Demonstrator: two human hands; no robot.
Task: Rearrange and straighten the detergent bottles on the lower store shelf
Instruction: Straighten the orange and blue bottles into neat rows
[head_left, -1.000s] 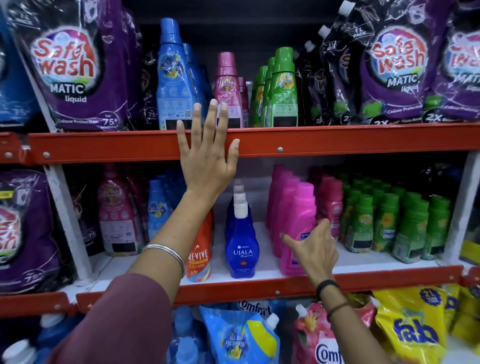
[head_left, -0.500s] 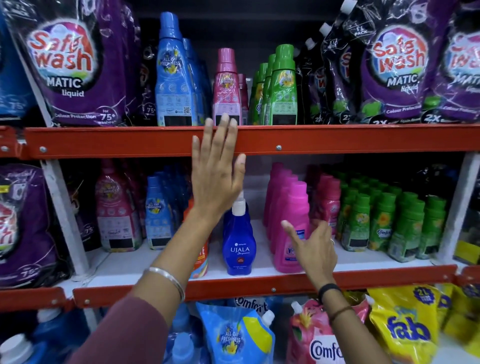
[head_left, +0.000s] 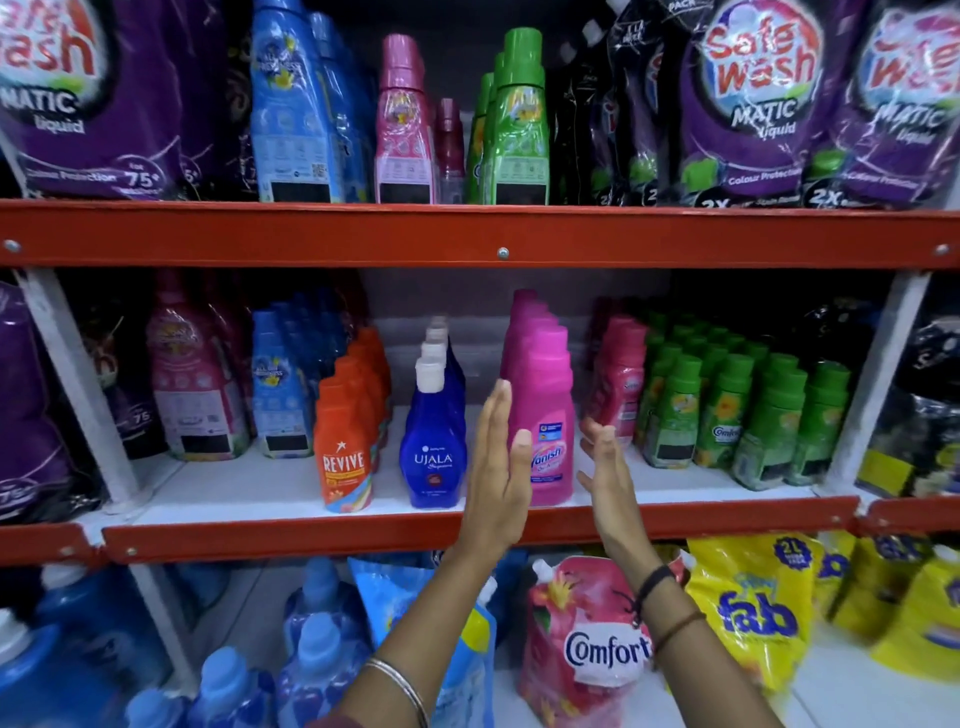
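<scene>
Bright pink plastic Vanish bottle (head_left: 545, 431); deep blue Ujala bottle (head_left: 434, 457), white cap; orange Revive bottle (head_left: 345, 457); red-orange shelf rail (head_left: 311, 535).

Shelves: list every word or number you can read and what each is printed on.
"REVIVE": orange bottle
"UJALA": blue bottle
"Vanish": pink bottle
"Comfort": red pouch
"fab", "2L": yellow pouch
"Safe wash MATIC liquid", "Colour Protection", "2X": purple pouch
"75+": left purple pouch
"Comfort", part hidden: green bottle
Small print on all labels is too blurred to read.
</scene>
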